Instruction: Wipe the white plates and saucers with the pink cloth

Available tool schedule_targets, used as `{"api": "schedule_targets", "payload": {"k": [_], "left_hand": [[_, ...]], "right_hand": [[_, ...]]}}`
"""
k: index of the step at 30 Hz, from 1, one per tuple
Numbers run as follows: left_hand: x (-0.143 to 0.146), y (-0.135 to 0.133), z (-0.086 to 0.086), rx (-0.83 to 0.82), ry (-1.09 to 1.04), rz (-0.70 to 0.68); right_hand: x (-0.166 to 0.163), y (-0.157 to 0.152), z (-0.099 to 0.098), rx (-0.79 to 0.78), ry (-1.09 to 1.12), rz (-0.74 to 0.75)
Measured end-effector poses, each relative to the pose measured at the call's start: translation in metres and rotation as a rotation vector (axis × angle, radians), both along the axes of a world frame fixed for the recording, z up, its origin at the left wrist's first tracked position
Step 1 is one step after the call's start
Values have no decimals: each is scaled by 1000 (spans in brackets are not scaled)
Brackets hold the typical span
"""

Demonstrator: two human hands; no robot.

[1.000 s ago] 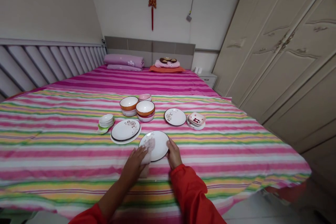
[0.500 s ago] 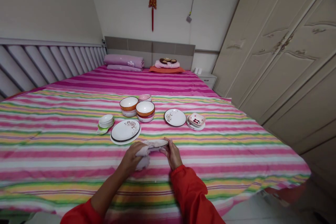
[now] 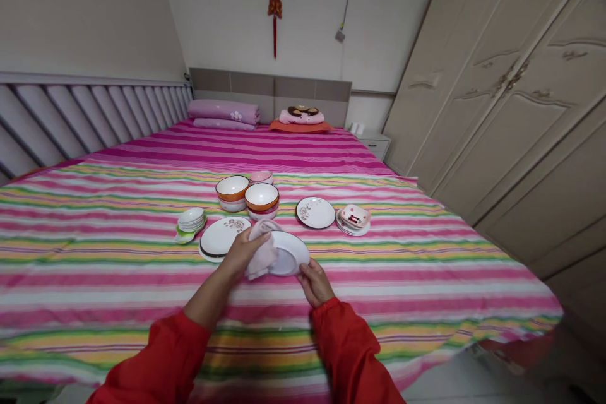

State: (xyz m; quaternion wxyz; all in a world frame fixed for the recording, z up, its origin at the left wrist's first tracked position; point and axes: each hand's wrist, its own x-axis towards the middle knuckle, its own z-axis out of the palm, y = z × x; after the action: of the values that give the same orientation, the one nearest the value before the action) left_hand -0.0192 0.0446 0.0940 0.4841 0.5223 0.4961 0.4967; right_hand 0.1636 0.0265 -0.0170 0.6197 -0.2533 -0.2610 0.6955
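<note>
A white plate (image 3: 290,254) is held up over the striped cloth, its underside with the foot ring facing me. My right hand (image 3: 315,281) pinches the plate's right rim between thumb and fingers. On the left side, my left hand (image 3: 243,251) is closed on a pale pink cloth (image 3: 262,255), which lies against the plate's left part. Just beyond my left hand lie stacked oval plates (image 3: 220,237) with a brown flower print, partly covered by that hand and the cloth.
Stacked bowls (image 3: 231,188) and orange-rimmed bowls (image 3: 262,197) stand behind the hands. Small white bowls (image 3: 191,217) sit on a green dish at left. A flowered plate (image 3: 316,212) and a square dish (image 3: 355,216) on plates lie to the right. A striped sheet (image 3: 426,284) covers the bed.
The plate has been tilted up from nearly flat, so its underside now shows. My left hand and the cloth have moved up and forward along the plate's left side.
</note>
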Motion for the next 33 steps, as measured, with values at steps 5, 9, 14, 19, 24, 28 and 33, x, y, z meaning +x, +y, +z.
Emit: {"api": "schedule_targets", "payload": {"k": [5, 9, 14, 19, 24, 28, 33], "left_hand": [[18, 29, -20, 172, 290, 136], [38, 39, -42, 350, 686, 98], [60, 34, -58, 365, 1038, -89], [70, 10, -63, 569, 1131, -306], [76, -4, -66, 677, 1178, -355], [80, 14, -61, 583, 1175, -293], [70, 37, -58, 371, 1166, -181]], "right_hand": [[1, -1, 5, -14, -6, 16], [3, -1, 5, -32, 3, 26], [3, 2, 2, -51, 4, 7], [1, 6, -5, -49, -13, -60], [1, 8, -9, -65, -19, -79], [1, 8, -3, -56, -1, -66], [1, 7, 4, -43, -2, -11]]}}
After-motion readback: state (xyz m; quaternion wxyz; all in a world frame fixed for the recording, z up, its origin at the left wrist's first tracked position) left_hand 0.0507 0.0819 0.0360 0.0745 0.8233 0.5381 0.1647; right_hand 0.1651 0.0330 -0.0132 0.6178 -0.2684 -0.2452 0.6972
